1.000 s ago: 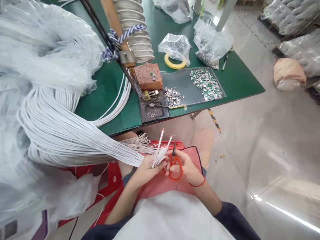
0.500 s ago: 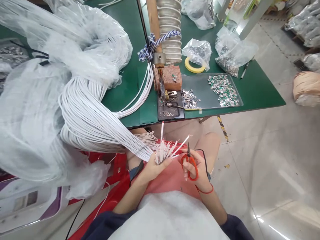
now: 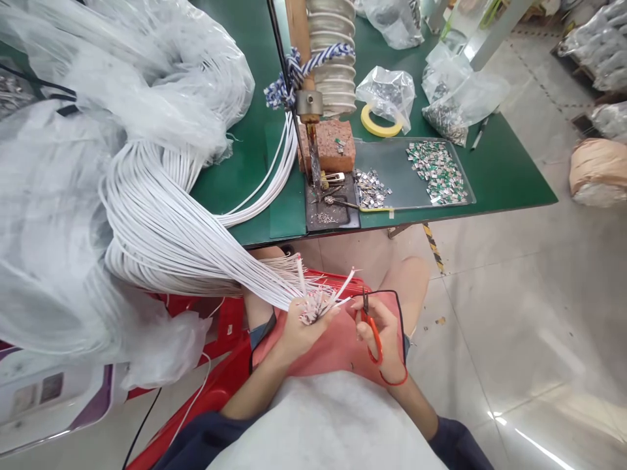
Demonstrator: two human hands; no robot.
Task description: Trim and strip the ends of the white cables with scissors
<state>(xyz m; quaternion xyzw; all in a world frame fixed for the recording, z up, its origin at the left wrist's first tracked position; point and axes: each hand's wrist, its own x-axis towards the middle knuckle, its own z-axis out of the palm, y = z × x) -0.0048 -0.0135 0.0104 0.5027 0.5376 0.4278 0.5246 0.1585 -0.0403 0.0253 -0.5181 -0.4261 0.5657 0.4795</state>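
My left hand point(image 3: 300, 333) is shut around the end of a thick bundle of white sheathed cables point(image 3: 161, 241), whose cut ends fan out above my fingers point(image 3: 318, 307). My right hand point(image 3: 382, 339) holds small red-handled snips point(image 3: 373, 336), their dark pointed blades upward. The snips stand a little to the right of the cable ends, not touching them. The bundle runs left from my left hand into a large clear plastic bag point(image 3: 63, 215).
A green workbench point(image 3: 490, 176) lies ahead, carrying a brick point(image 3: 330, 147), a clear tray of small metal terminals point(image 3: 411, 173), a yellow tape roll point(image 3: 377, 122) and plastic bags of parts point(image 3: 386, 94). A ribbed metal duct point(image 3: 333, 59) stands behind. A red seat lies beneath me.
My right hand and the snips have moved right, away from the cable ends. The head view has swung, shifting the bench. My left hand still grips the bundle.
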